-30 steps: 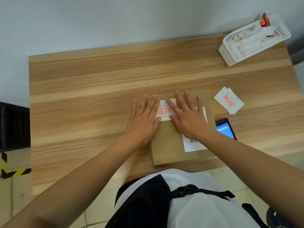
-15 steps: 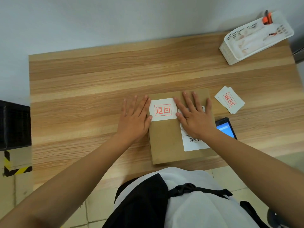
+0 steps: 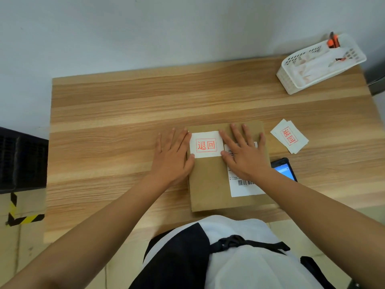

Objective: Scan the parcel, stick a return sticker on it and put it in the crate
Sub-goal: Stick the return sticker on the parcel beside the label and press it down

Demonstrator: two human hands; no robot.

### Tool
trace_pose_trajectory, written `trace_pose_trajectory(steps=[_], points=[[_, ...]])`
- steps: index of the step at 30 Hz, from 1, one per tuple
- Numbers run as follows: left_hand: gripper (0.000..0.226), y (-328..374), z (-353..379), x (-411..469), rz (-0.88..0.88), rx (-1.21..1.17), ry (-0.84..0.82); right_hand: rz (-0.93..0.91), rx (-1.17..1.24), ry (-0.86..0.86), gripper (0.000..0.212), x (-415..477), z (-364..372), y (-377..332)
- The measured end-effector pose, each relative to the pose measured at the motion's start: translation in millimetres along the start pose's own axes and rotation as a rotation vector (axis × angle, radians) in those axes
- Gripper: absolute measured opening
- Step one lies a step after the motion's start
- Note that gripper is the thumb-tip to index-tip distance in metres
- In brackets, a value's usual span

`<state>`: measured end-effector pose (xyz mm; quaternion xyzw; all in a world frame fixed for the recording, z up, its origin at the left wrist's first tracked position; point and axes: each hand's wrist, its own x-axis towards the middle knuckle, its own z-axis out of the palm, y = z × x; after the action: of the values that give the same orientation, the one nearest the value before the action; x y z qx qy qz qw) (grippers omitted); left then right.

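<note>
A flat brown cardboard parcel [image 3: 210, 184] lies near the table's front edge. A white return sticker [image 3: 206, 144] with red characters sits on its top left corner. My left hand [image 3: 173, 157] lies flat at the parcel's left edge, fingers spread, thumb touching the sticker. My right hand [image 3: 244, 153] rests flat on the parcel's top right, covering part of a white shipping label [image 3: 245, 186] with a barcode. A dark crate [image 3: 20, 161] stands off the table's left side.
A small stack of spare return stickers [image 3: 289, 136] lies to the right of the parcel. A handheld scanner [image 3: 284, 168] with a lit blue screen lies beside my right wrist. A white plastic basket [image 3: 318, 63] sits at the back right corner.
Both hands slid outward off the sticker, the left one leftward and the right one rightward. The sticker now shows fully.
</note>
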<state>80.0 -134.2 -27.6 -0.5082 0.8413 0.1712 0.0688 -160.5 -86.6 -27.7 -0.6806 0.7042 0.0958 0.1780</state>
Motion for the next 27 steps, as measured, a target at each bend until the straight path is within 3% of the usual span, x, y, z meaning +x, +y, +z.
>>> trace_pose_trajectory(steps=[11,16,21,27], points=[[0.069,43.1,-1.6,12.2,-0.064,0.01,-0.043,-0.056,0.059,-0.021,0.064,8.1,-7.6,-21.4],[0.082,55.0,-7.0,15.0,-0.097,0.04,-0.026,-0.05,0.039,-0.045,0.064,9.4,-12.6,-22.8],[0.067,50.2,-11.1,13.0,-0.058,0.111,-0.013,-0.067,0.06,-0.055,0.063,7.4,-19.6,-18.4],[0.068,36.8,-12.3,5.3,-0.061,0.178,-0.001,-0.06,0.081,-0.001,0.066,1.9,-17.4,0.0]])
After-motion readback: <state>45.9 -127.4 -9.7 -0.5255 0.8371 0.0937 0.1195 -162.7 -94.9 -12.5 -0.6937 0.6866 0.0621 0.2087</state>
